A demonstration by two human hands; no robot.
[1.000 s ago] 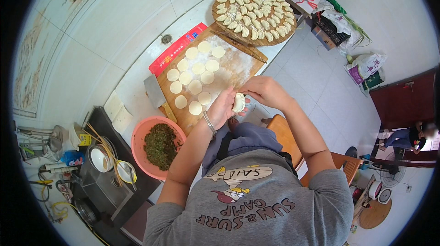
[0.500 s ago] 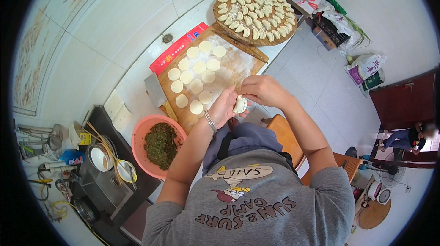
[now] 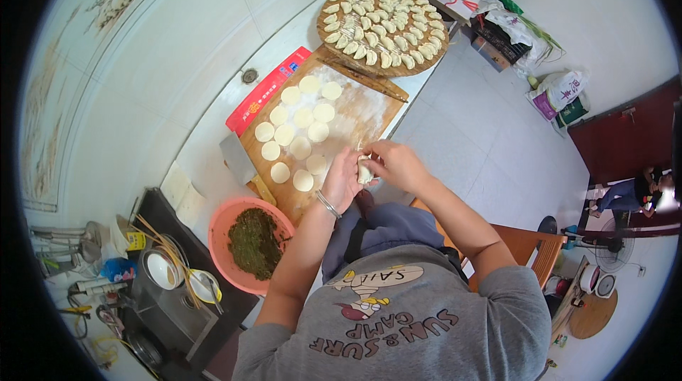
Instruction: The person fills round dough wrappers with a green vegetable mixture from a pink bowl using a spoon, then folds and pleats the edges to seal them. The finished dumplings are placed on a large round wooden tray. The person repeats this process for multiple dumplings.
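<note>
A pale, folded dumpling (image 3: 365,171) rests between my two hands above the near edge of the floured wooden board (image 3: 366,107). My left hand (image 3: 344,179), with a metal bangle at its wrist, cradles the dumpling from the left. The fingers of my right hand (image 3: 395,164) are bent over its upper edge, pinching the dough. Beside my hands, several round dough wrappers (image 3: 300,147) lie spread on the board. A pink basin (image 3: 222,267) of dark green chopped filling (image 3: 254,242) stands left of my left forearm.
Past the board, a round wooden tray (image 3: 419,68) bears many finished dumplings (image 3: 371,39). A rolling pin (image 3: 364,78) lies between them. A cleaver (image 3: 238,158) rests at the board's left edge. A sink (image 3: 181,310) with bowls is lower left. Another person (image 3: 625,196) is at the far right.
My head view has shifted slightly, moving the whole scene in the picture. The fingers of my right hand have come in closer over the dumpling, which my left hand still holds.
</note>
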